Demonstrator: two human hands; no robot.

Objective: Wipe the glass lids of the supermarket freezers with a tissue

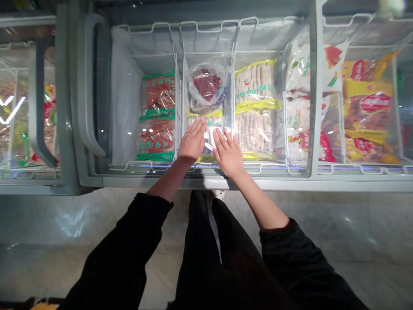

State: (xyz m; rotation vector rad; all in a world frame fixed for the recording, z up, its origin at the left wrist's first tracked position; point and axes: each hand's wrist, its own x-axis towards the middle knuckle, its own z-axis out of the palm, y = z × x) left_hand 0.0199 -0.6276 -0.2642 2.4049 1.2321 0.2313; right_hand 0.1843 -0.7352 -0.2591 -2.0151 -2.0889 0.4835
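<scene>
My left hand lies flat, fingers together and stretched forward, over the middle basket of a chest freezer. My right hand is beside it, palm down with its fingers slightly spread. Both hands hold nothing. Beneath them, a yellow-edged bag is mostly hidden. Whether the palms rest on the glass lid or on that bag, I cannot tell. Just beyond the fingertips sits a clear plastic bag of dark red food. Yellow-edged packs of pale sliced food fill the compartment to the right.
Green-edged packs of reddish food lie in the left basket. A curved grey handle stands at the lid's left side. White bags and yellow-red packs are farther right. The freezer's front rim runs below my forearms.
</scene>
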